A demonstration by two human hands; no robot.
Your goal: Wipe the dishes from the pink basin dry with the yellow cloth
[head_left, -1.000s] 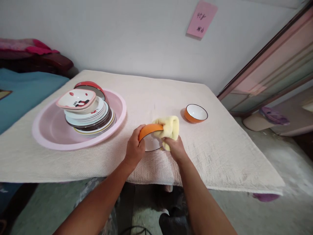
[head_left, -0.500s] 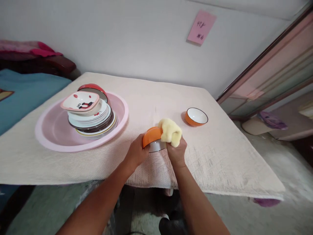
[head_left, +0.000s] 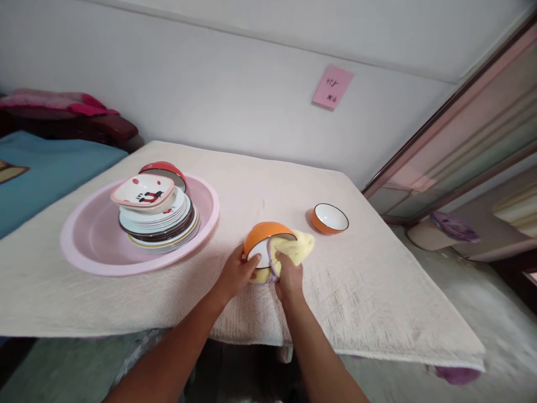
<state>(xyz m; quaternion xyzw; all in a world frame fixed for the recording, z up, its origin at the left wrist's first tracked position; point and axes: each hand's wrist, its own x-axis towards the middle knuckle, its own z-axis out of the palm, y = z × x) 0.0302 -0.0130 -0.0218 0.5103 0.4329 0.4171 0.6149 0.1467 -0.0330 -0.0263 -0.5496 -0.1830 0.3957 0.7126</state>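
Observation:
An orange bowl (head_left: 268,230) with a white inside and dark rim is tilted on its side above the near part of the cloth-covered table (head_left: 335,291), its opening facing me. My left hand (head_left: 238,271) grips its left edge, thumb on the rim. A pale yellow cloth (head_left: 296,246) is bunched in my right hand (head_left: 289,275), pressed into the right side of the bowl's opening. Part of the cloth also shows below the bowl. A second orange bowl (head_left: 330,217), white inside, stands upright to the right, apart from both hands.
At left a pink basin (head_left: 84,246) holds a stack of plates (head_left: 161,224), with a patterned white dish (head_left: 142,189) on top and a red bowl (head_left: 163,170) behind. A wall with a pink note (head_left: 333,88) backs the table. A bin (head_left: 432,232) stands on the floor at right.
The bowl has turned so its inside faces me more. My right hand has moved the cloth from over the bowl's outer edge into its opening. The view has tilted upward.

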